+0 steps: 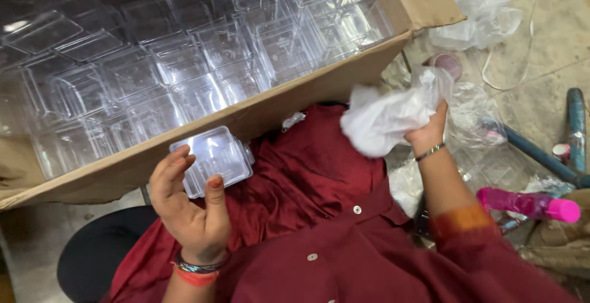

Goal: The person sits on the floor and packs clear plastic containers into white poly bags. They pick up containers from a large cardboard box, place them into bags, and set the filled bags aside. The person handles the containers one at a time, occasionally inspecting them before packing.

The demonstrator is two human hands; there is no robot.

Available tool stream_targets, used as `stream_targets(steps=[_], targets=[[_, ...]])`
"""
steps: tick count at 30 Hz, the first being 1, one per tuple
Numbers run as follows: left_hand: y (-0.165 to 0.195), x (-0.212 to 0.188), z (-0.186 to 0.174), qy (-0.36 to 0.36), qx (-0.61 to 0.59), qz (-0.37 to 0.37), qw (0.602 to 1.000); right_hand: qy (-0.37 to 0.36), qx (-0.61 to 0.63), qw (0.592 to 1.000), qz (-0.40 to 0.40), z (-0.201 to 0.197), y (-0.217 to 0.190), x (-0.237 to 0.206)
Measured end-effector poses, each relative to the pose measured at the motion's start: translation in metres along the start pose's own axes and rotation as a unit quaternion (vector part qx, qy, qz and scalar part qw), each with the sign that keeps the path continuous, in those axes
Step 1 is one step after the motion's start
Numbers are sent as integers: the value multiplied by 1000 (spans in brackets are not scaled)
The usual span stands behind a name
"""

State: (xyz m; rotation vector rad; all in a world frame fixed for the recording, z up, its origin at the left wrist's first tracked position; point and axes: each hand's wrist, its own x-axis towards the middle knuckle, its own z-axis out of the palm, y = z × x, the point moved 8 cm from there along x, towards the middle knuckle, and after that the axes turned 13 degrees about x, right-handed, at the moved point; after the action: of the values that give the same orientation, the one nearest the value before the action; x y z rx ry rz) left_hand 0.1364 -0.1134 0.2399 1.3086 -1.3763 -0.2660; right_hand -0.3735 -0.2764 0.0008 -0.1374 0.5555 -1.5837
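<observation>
Below carton edge (246,118), left hand (187,208) grips clear box (212,158)

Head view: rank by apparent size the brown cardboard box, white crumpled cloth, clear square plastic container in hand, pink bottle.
1. Brown cardboard box, by far the largest.
2. White crumpled cloth in the right hand.
3. Clear square plastic container held by the left hand, only slightly smaller; unsure.
4. Pink bottle.

A pale, dusty concrete floor (553,39) carries everything. At one o'clock lies crumpled clear plastic wrap (479,8). At three o'clock lie a blue metal bar (541,155) and more clear bags (479,125). At four o'clock lies a bright pink bottle (528,203). A large cardboard box (246,115) of clear plastic containers (184,63) fills ten o'clock.
</observation>
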Motion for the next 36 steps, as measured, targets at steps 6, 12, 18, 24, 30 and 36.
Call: stream_targets(steps=[6, 12, 18, 24, 30, 36], targets=[[-2, -16, -4, 16, 20, 2, 1000, 161, -84, 983, -13, -30, -16, 68], [34, 1, 9, 5, -38, 20, 999, -31, -473, 723, -502, 142, -50, -39], [96, 17, 96, -235, 23, 141, 962, -234, -589, 695, -341, 266, 64, -178], [57, 9, 101, -273, 58, 15, 960, -270, -487, 793, -247, 305, 100, -185], [55, -1, 72, -205, 69, 8, 976, -266, -536, 771, -219, 303, 128, -189], [40, 6, 68, -196, 55, -32, 979, -318, -457, 831, 5, 308, 154, -190]])
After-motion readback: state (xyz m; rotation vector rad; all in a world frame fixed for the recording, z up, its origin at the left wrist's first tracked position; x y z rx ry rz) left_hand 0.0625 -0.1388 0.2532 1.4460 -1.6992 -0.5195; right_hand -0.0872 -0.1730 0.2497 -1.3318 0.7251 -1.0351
